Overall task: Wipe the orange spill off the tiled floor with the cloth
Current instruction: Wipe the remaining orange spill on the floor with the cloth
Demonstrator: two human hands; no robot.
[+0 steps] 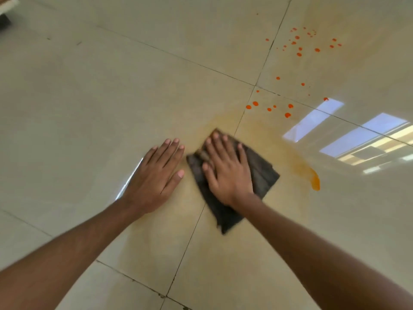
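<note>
we are pressing our right hand (225, 171), fingers spread flat, on the soft, limp dark grey cloth (263, 171) mid-floor over the smeared orange spill (312, 177); left hand (154, 175) is resting open on glossy beige tiled floor (89, 108).

Far left on the floor (89, 108), a white edge (7, 3) over a dark block (4, 21), both cut off. Nearby, small dark specks (79, 43). At right, bright window reflections (348, 135).
</note>
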